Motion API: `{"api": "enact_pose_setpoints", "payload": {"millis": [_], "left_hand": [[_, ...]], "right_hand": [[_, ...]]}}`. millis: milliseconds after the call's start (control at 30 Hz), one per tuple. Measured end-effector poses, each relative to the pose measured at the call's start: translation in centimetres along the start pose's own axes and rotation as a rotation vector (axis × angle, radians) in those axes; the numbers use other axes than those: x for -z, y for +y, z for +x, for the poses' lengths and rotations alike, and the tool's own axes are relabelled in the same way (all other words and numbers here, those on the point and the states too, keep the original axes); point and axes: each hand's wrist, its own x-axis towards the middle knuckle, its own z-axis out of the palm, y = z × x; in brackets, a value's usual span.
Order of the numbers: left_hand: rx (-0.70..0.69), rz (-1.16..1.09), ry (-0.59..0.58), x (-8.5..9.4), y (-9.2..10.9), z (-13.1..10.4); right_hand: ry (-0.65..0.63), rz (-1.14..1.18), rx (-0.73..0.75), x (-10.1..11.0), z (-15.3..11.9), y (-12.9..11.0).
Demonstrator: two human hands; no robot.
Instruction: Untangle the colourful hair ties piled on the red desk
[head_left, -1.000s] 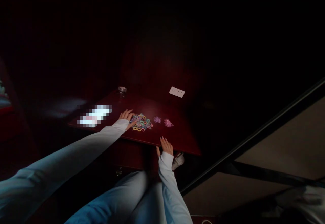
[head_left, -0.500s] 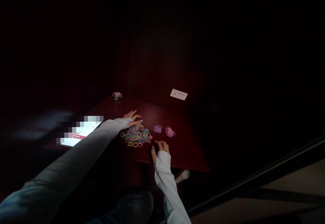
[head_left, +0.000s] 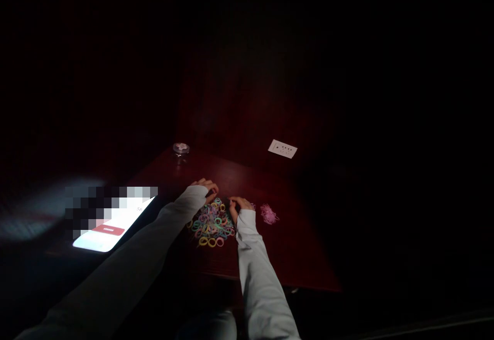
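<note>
My L grip curled at far L edge of bands, heaped on bench; R grip bent by their R side. On cam I can't tell if either's holding any. Pink bunch nr R grip.

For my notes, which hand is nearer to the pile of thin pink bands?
Right. The right hand is just left of the thin pink bands, not touching them; the left hand is farther left, by the far edge of the multicoloured hair ties.
</note>
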Motion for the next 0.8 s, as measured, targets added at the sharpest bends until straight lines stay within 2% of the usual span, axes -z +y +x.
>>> {"api": "enact_pose_setpoints", "payload": {"millis": [100, 200, 367, 500, 567, 800], "left_hand": [[-0.068, 0.060, 0.010, -0.5, 0.8, -1.0], [-0.146, 0.046, -0.038, -1.0, 1.4, -1.1], [-0.235, 0.013, -0.137, -1.7, 0.6, -0.7], [-0.230, -0.105, -0.172, -2.2, -0.5, 0.0], [-0.177, -0.158, -0.198, -2.3, -0.8, 0.4], [-0.121, -0.264, -0.234, -1.6, -0.8, 1.3]], "right_hand": [[0.045, -0.010, 0.036, 0.4, -1.2, 0.6], [0.045, 0.015, 0.006, 1.0, -1.8, 0.8], [0.080, 0.084, -0.091, 1.4, -1.6, 0.5], [0.035, 0.132, -0.100, 1.4, -1.7, 0.0], [0.003, 0.146, -0.101, 1.5, -1.7, -0.1], [-0.040, 0.078, -0.065, 1.5, -1.6, -0.2]]}}
